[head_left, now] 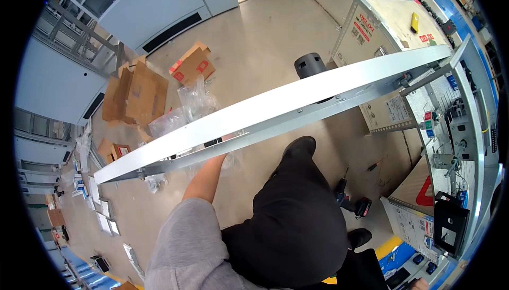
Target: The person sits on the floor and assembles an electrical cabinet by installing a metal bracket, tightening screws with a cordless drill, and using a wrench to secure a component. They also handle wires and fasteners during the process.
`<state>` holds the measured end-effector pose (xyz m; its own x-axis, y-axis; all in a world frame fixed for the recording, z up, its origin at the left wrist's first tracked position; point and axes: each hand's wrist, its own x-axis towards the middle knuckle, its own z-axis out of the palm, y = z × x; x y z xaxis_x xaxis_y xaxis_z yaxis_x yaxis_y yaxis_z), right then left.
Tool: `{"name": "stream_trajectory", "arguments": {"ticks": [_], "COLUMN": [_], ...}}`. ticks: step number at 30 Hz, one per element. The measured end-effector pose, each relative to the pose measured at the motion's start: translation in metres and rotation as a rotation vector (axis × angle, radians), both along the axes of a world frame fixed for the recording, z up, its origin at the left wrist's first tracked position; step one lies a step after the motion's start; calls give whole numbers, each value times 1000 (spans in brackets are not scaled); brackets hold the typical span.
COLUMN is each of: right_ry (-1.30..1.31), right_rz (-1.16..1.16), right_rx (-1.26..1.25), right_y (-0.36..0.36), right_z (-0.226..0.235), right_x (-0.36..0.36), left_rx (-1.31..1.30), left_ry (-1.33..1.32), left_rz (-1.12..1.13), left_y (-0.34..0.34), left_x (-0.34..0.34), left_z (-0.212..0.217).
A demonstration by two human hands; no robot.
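A long white sheet-metal panel with a folded edge [275,96] stretches across the view from lower left to upper right. My bare left forearm [205,177] reaches up to its underside near the middle. Most of my left hand [227,137] is hidden behind the panel's edge, so its grip cannot be made out. At the bottom right rim a small part of my right hand [420,284] shows, its fingers cut off by the picture's edge. Close to it lies a blue surface [397,257] with small dark parts on it.
A cordless drill [347,198] and a screwdriver [377,163] lie on the floor by my feet. Cardboard boxes [139,94] and clear plastic wrap [193,104] lie beyond the panel. Crates [366,35] and an equipment-filled metal enclosure [480,146] stand right; grey cabinets [159,6] stand behind.
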<state>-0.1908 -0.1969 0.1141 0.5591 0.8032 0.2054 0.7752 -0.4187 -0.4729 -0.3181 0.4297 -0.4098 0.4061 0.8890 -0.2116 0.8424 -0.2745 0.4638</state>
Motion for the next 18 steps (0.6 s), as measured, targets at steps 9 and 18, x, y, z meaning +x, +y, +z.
{"name": "stream_trajectory", "arguments": {"ticks": [9, 18], "right_ry": [141, 218], "right_rz": [52, 67], "right_rx": [-152, -232], "right_y": [3, 18], "right_z": [-16, -27], "right_x": [23, 25], "left_rx": [-833, -1959], "left_ry": [-990, -1104], "left_rz": [582, 306], "left_y": [-30, -159], "left_x": [-38, -63], "left_z": [24, 127]}}
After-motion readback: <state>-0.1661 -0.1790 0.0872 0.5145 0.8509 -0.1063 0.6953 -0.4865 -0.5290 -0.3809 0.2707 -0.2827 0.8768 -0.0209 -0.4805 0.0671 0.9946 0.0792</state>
